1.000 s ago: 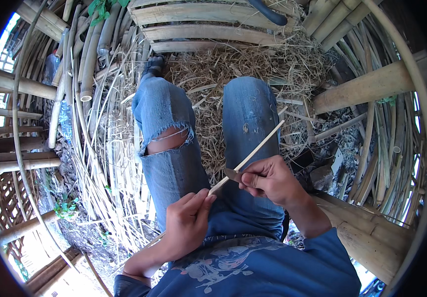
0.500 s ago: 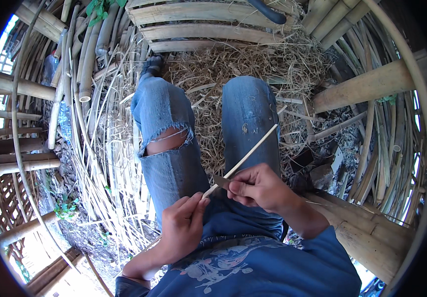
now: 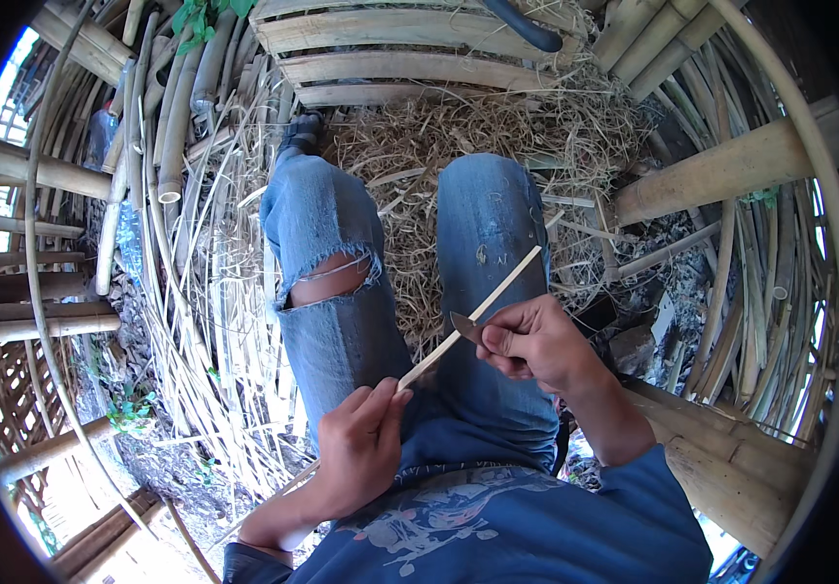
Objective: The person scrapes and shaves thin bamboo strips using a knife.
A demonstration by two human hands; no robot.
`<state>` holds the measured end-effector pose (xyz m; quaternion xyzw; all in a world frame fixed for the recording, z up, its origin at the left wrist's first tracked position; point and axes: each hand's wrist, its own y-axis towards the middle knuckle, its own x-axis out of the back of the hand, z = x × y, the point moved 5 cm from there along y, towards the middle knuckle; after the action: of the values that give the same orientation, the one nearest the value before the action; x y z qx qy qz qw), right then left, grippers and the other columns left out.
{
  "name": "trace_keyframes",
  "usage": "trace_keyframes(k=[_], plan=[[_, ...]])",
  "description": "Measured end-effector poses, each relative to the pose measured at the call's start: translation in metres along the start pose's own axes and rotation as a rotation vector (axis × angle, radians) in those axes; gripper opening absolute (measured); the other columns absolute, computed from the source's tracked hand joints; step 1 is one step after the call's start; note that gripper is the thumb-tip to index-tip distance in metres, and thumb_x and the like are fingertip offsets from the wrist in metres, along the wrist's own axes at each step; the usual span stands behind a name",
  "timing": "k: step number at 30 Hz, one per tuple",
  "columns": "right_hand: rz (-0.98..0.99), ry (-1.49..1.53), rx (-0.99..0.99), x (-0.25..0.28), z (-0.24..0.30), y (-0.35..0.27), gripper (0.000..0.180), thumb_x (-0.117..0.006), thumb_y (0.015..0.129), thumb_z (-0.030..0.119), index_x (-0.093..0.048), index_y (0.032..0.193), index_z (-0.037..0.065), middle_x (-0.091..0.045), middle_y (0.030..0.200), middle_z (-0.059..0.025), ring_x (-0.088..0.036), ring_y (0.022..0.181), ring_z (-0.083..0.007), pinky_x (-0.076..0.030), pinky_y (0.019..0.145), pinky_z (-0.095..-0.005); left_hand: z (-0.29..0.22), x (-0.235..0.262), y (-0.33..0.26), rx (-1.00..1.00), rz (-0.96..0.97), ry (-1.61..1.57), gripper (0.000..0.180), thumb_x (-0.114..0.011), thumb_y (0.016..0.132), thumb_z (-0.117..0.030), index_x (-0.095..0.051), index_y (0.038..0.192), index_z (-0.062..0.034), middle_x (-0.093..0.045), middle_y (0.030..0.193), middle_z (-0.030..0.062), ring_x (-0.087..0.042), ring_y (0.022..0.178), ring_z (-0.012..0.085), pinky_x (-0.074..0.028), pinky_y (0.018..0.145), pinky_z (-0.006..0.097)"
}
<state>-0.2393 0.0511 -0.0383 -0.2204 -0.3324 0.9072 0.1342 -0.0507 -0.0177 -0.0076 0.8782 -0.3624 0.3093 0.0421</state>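
Here, from the far left of the frame: stacked bamboo poles [image 3: 30,170] lie along the edge, and a fan of thin split strips [image 3: 196,321] spreads toward the lower left. I note these as clutter only; nothing there touches the hands.

Left of centre, low in the frame, the left hand [image 3: 361,450] is closed in a pinch around the near end of a slim bamboo strip [image 3: 497,292]. The thumb and fingers wrap it tight, right where the strip leaves the lap.

At centre, the strip runs diagonally up and right across the jeans-clad right thigh [image 3: 492,234]; the torn left knee [image 3: 327,282] sits just left of it.

Right of centre, the right hand [image 3: 536,343] is clenched on a small knife [image 3: 466,326], its dark blade laid against the strip, pointing toward the left hand.

Risks as I judge them:
- The blade faces the pinching fingers. If the grain gives suddenly, the edge could run down into them.
- The thigh lies directly under the cut; a slip downward would meet denim, or bare skin at the tear.
- The strip is thin; too steep an angle could snap or split it.

Upper right: heavier bamboo beams [image 3: 731,165] and straw litter [image 3: 497,127], well apart from the work.
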Motion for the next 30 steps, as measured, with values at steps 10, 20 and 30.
trace_keyframes(k=[10, 20, 30], plan=[[-0.429, 0.145, 0.418, 0.071, 0.054, -0.025, 0.016, -0.047, 0.082, -0.004, -0.058, 0.07, -0.001, -0.051, 0.055, -0.0049, -0.037, 0.039, -0.005, -0.026, 0.035, -0.0187, 0.001, 0.011, -0.008, 0.038, -0.056, 0.078, 0.01, -0.059, 0.083, -0.006, -0.062, 0.092, -0.0025, -0.047, 0.057, 0.0112, -0.048, 0.044, 0.0259, -0.035, 0.041, 0.036], [0.197, 0.091, -0.026, -0.03, -0.01, 0.002, 0.016, -0.056, 0.088, 0.007, -0.062, 0.08, -0.005, -0.052, 0.056, -0.001, -0.042, 0.047, -0.0041, -0.029, 0.041, -0.0191, -0.01, 0.01, -0.002, -0.053, -0.122, 0.151, 0.011, -0.061, 0.081, -0.005, -0.062, 0.092, -0.0049, -0.044, 0.058, 0.0084, -0.046, 0.042, 0.0223, -0.035, 0.041, 0.034], [0.059, 0.056, 0.051, -0.012, -0.009, 0.003, 0.016, -0.056, 0.086, 0.006, -0.061, 0.079, -0.008, -0.054, 0.057, -0.0064, -0.041, 0.042, -0.0066, -0.026, 0.037, -0.0202, -0.009, 0.009, -0.005, -0.034, -0.051, 0.141, 0.01, -0.059, 0.083, -0.002, -0.062, 0.092, -0.001, -0.047, 0.059, 0.0103, -0.044, 0.044, 0.0178, -0.033, 0.042, 0.03]])
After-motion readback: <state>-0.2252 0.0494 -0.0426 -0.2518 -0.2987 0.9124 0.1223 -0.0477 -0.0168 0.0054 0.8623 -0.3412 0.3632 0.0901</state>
